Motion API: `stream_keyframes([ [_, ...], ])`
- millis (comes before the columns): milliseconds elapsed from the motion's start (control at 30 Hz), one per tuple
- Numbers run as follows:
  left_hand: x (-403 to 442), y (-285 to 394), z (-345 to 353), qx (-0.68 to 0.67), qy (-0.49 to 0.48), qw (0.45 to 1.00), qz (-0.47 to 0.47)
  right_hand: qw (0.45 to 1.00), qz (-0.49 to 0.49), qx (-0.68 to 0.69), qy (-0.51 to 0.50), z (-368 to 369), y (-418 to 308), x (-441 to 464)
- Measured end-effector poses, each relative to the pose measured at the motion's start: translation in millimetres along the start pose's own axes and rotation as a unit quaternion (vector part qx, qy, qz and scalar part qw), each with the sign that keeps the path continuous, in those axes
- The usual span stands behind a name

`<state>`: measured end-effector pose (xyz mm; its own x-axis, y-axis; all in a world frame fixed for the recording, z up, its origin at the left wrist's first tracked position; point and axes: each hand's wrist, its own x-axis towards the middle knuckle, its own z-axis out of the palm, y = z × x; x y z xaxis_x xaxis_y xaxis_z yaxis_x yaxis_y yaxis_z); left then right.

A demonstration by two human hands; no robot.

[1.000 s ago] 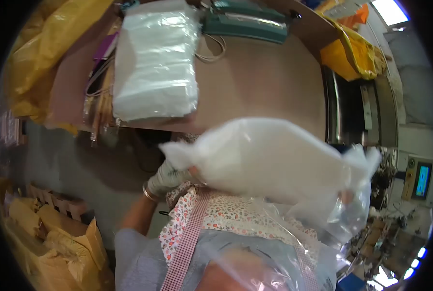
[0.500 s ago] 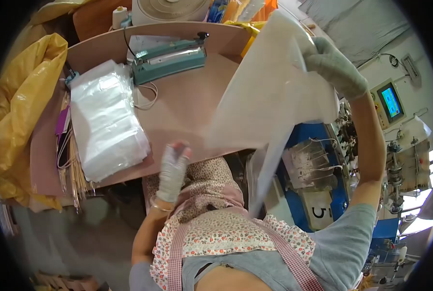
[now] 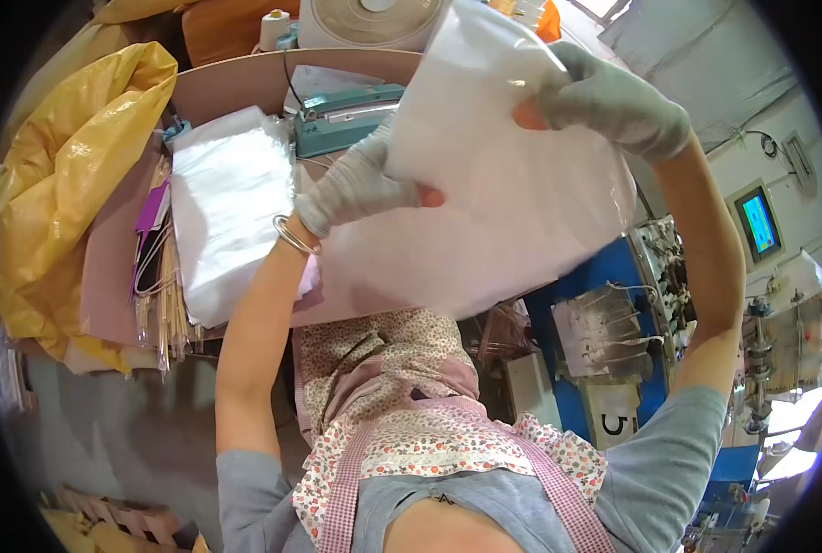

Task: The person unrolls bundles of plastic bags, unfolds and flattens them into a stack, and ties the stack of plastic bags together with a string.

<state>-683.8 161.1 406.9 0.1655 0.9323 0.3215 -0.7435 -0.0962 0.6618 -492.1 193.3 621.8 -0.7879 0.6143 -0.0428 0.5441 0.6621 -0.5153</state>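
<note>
White plastic bag point(image 3: 503, 221) hangs between your left hand point(image 3: 360, 189), pinching its left edge, and your right hand point(image 3: 614, 106), closed on its upper right; both thumbs point(image 3: 432, 196) rest on its near face.

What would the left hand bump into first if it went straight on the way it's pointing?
The left hand would meet the whitish plastic first, since it holds its edge. Beyond, perhaps the right hand, but depth is unclear.
</note>
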Motion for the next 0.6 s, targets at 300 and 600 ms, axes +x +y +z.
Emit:
stream_keyframes([
  [300, -125, 12, -17, 0.262, 0.039, 0.941, -0.211, 0.951, -0.115, 0.283, -0.050, -38, 43, 24],
  [600, -152, -50, -65, 0.011, 0.191, 0.981, 0.020, 0.891, -0.038, 0.404, 0.202, 9, 4, -1],
])
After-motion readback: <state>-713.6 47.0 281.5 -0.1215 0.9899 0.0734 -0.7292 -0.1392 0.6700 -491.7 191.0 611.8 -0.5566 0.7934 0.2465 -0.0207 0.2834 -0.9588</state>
